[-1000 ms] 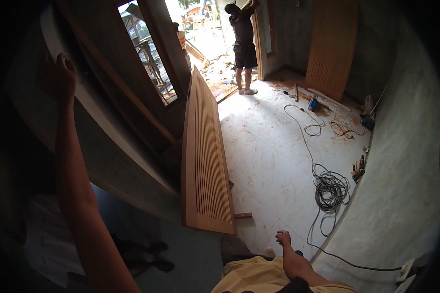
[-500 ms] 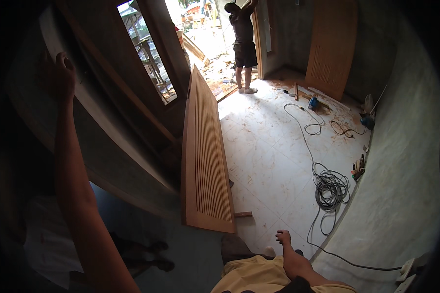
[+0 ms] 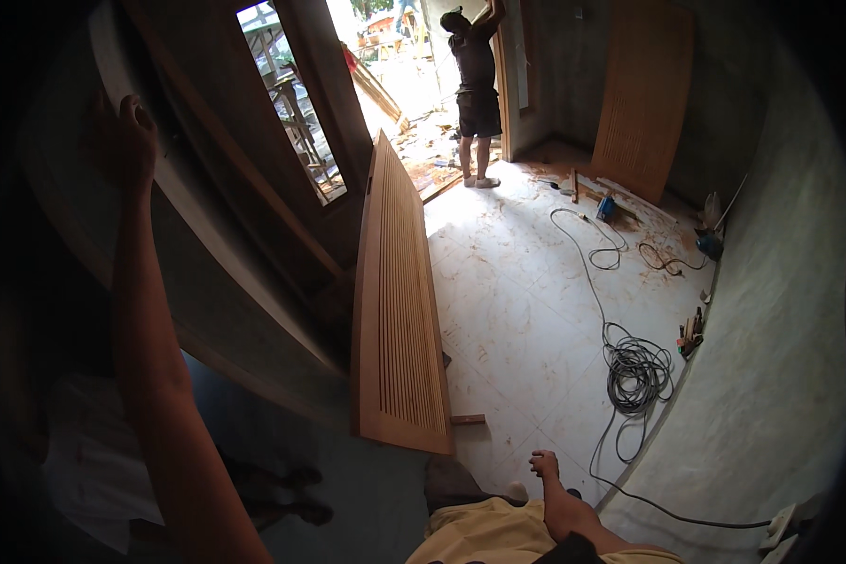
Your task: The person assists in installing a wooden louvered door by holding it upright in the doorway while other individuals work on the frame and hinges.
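Notes from remote seat, head view. I log tan garment [image 3: 479,528]: loose, matte, creased into soft folds. Dark grey-brown cloth [image 3: 451,484] shows past its edge. Black patch [image 3: 573,551] beside right forearm [image 3: 571,515]; kind unclear to me. Left forearm [image 3: 150,338] bare, long, slender. Left hand [image 3: 133,141], right hand [image 3: 543,463] both bare. Fisheye rim shadow dulls left-side detail.

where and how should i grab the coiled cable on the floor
Probably best around the bundled loops of the coiled cable, from above on its near side, with the free right hand. The loops lie piled loosely on the floor, with lengths trailing off both ways, so gathering several strands together should hold best.
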Demonstrator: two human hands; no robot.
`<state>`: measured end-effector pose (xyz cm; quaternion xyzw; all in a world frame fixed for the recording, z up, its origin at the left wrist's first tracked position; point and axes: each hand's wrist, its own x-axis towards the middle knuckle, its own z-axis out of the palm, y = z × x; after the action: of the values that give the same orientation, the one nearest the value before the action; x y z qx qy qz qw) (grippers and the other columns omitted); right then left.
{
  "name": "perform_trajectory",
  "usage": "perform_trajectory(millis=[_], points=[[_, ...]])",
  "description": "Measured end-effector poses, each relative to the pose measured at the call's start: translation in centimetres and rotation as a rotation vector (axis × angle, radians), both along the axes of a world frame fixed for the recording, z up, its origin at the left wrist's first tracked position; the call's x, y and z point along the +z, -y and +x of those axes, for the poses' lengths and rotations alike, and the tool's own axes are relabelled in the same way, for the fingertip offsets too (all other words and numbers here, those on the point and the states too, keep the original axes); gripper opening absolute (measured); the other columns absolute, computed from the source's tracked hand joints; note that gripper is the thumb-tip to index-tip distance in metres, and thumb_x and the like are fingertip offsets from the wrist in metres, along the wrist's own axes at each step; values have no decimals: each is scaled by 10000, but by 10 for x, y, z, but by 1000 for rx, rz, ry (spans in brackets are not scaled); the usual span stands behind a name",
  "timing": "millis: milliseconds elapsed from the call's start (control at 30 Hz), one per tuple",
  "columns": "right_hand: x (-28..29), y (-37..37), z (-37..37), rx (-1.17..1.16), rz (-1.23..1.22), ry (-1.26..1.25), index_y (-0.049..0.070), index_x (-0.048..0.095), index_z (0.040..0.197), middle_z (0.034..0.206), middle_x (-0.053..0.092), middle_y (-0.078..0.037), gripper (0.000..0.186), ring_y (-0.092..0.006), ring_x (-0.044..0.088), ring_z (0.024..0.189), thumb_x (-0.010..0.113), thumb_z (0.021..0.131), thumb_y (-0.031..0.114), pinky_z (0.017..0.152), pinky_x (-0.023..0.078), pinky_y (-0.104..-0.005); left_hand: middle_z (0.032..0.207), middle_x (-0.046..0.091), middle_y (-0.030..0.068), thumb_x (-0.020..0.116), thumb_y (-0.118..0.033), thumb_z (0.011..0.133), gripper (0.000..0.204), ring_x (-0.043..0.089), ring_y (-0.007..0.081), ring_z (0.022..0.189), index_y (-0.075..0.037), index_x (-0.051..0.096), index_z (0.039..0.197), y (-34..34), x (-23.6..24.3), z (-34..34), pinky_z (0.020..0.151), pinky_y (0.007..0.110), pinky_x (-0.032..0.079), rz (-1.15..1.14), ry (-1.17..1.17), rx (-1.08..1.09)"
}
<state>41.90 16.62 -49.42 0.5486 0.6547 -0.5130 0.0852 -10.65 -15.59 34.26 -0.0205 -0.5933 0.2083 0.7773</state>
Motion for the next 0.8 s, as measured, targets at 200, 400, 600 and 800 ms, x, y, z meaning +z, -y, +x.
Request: perform_trajectory(millis=[200,400,600,800], points=[[5,2,-1,-11,-11,12,112,668,1093,801,698,-111,342,-182,677,633,684,751,93,501,517,-316,1304,507,109,579,-316,868,211,469,273,1233,-262,657,1055,0,1,0,923,506,417,10,11,-2],[9,3,0,-18,-19,14,114,671,1083,789,693,-117,344,-190,674,623,692,740,103,497,517,-319,1312,504,110,580,-305,866,203,466,280,1235,-256,662,1046,-1,0,3,913,488,428,8,-1,-3],[0,1,1,-15,-1,11,114,671,1078,786,692,-116,340,-189,673,620,700,740,105,487,513,-315,1320,499,86,575,-295,878,189,473,257,1230,-262,662,1042,-2,0,0,930,479,405,24,14,-29],[-10,-2,3,-27,5,-12,113,667,1089,771,689,-113,349,-186,670,615,698,741,104,479,505,-312,1307,519,97,592,-303,863,192,492,290,1212,-265,659,1038,0,1,-2,924,497,422,0,0,-30]])
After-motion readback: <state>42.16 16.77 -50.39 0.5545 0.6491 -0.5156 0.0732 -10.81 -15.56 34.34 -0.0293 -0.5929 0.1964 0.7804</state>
